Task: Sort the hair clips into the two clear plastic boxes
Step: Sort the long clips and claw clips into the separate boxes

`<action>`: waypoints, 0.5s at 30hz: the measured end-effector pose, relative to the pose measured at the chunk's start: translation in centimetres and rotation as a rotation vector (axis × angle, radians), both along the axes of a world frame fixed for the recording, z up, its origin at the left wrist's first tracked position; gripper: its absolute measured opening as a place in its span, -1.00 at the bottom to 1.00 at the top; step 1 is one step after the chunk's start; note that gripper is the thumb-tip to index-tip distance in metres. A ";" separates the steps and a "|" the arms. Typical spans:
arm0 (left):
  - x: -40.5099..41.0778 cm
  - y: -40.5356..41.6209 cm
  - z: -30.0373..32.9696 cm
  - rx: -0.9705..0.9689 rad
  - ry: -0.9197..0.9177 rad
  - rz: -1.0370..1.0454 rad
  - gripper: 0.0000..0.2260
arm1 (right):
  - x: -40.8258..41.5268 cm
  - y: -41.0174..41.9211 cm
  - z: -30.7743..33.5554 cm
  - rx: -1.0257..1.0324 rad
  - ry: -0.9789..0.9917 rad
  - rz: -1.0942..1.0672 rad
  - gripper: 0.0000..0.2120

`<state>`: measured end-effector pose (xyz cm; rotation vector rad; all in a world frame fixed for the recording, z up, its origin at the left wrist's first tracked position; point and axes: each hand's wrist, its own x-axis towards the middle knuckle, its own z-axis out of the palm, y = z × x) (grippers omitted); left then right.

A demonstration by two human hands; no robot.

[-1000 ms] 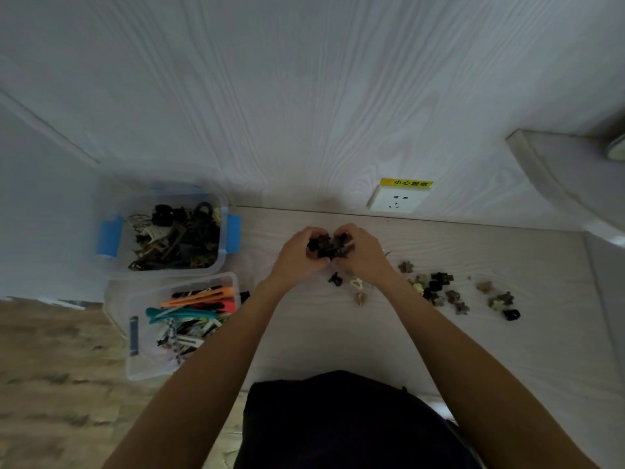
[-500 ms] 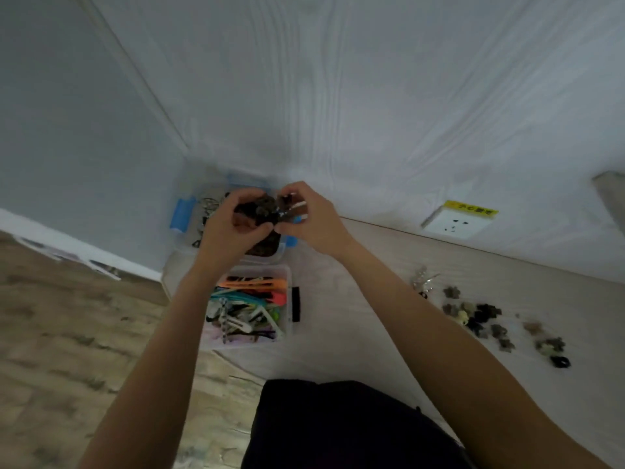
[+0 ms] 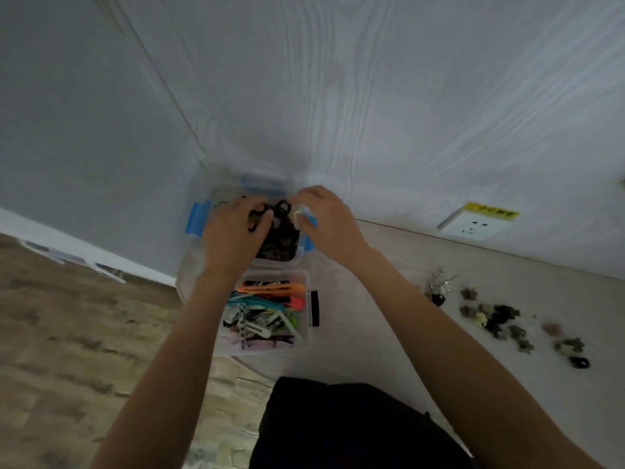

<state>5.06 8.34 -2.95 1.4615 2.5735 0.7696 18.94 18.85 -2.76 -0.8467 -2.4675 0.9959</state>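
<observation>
Only writing in view: yellow label with dark characters on the white wall socket [image 3: 473, 226], well right of the hands; too small to read.

Left hand [image 3: 233, 235] and right hand [image 3: 326, 221] both over the far clear box with blue latches [image 3: 195, 222]. Left grip: fingers bent down into the dark clips [image 3: 280, 236] inside; can't tell if it grasps any. Right grip: fingers curled at the box's right rim by a pale clip [image 3: 297, 214]; whether it pinches the clip, can't tell.

Just nearer than the hands: second clear box [image 3: 306, 336], rectangular, holding long flat clips [image 3: 267, 306] in orange, teal, green, white, black.

Well right of the grip: loose small claw clips [image 3: 500, 321], brown, black, cream, scattered on the pale wood-grain bench [image 3: 389, 333]. Metal keys [image 3: 439, 287] beside them.
</observation>
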 end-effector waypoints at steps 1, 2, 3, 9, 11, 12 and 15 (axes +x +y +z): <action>1.4 0.5 0.0 0.091 0.015 -0.041 -0.73 | 1.9 -0.2 0.0 0.065 0.022 -0.052 -0.73; 3.1 0.9 0.1 0.200 0.032 -0.090 -0.76 | 4.1 -0.5 -0.1 0.131 0.032 -0.122 -0.75; 4.9 1.2 0.2 0.309 0.041 -0.137 -0.79 | 6.2 -0.8 -0.5 0.175 0.041 -0.197 -0.77; 16.3 3.3 -1.6 0.172 -0.220 -0.517 -0.79 | 19.1 -2.9 -4.3 0.054 -0.158 -0.634 -0.72; 18.9 4.0 -3.5 -0.157 -0.315 -0.574 -0.51 | 22.1 -3.0 -5.5 -0.024 -0.262 -0.698 -0.62; 19.6 4.3 -4.6 -0.293 -0.326 -0.590 -0.35 | 22.8 -2.8 -5.9 -0.065 -0.313 -0.697 -0.55; 22.3 4.9 -7.3 -0.517 -0.236 -0.623 -0.05 | 24.5 -2.2 -6.6 -0.119 -0.410 -0.636 -0.36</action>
